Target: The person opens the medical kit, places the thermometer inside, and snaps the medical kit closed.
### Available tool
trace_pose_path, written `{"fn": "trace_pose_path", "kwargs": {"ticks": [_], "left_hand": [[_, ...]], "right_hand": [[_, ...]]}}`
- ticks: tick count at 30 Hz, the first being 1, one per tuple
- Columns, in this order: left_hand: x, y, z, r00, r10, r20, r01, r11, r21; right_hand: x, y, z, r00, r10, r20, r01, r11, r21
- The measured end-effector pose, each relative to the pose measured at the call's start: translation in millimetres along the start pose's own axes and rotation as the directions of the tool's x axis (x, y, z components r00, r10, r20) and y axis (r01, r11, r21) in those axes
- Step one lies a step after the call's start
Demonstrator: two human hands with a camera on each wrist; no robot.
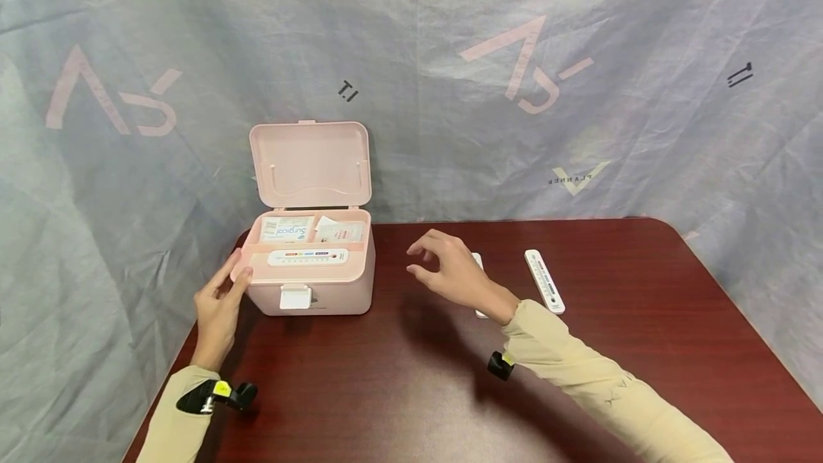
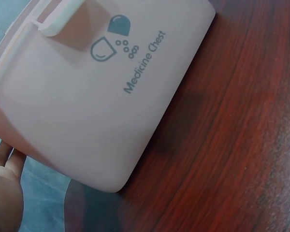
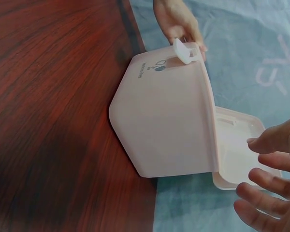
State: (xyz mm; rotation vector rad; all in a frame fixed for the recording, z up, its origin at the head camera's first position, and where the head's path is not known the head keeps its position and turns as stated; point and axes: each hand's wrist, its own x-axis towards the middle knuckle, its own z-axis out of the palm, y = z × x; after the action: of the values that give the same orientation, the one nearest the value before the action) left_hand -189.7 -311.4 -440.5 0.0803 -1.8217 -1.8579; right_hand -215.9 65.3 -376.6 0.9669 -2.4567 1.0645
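A pink medicine chest (image 1: pixel 310 297) stands at the table's left with its lid (image 1: pixel 311 163) raised. My left hand (image 1: pixel 217 309) holds its front left corner, thumb at the top rim and fingers along the side. Inside the top tray lie a packet marked Surgical (image 1: pixel 287 229), small white packets (image 1: pixel 341 232) and, along the front, a white thermometer (image 1: pixel 308 257). My right hand (image 1: pixel 453 269) hovers over the table right of the chest, fingers loosely bent and nothing between them. Beneath it another white piece (image 1: pixel 478 260) is mostly hidden; further right lies a second thermometer (image 1: pixel 544 281).
The white front latch (image 1: pixel 296 297) of the chest hangs down. A dark red wooden table (image 1: pixel 398 391) carries everything, and a grey printed cloth (image 1: pixel 411 91) hangs close behind it and at both sides.
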Motion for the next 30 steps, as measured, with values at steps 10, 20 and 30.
{"fn": "trace_pose_path", "kwargs": {"ticks": [10,20,30], "left_hand": [[7.1,-18.1,-5.5,1.000,-0.001,-0.017,0.001,1.000,0.010],[7.3,-15.1,-5.4,1.000,-0.014,-0.016,0.015,1.000,0.019],[5.6,-18.4,-5.5,1.000,-0.006,-0.023,0.006,1.000,-0.004]], "right_hand": [[-9.5,4,-2,1.000,0.011,-0.024,-0.012,1.000,-0.018],[-18.1,8,-1,0.999,0.039,-0.029,-0.039,0.999,-0.017],[-25.5,13,-2,0.997,0.052,-0.052,-0.053,0.999,-0.010]]}}
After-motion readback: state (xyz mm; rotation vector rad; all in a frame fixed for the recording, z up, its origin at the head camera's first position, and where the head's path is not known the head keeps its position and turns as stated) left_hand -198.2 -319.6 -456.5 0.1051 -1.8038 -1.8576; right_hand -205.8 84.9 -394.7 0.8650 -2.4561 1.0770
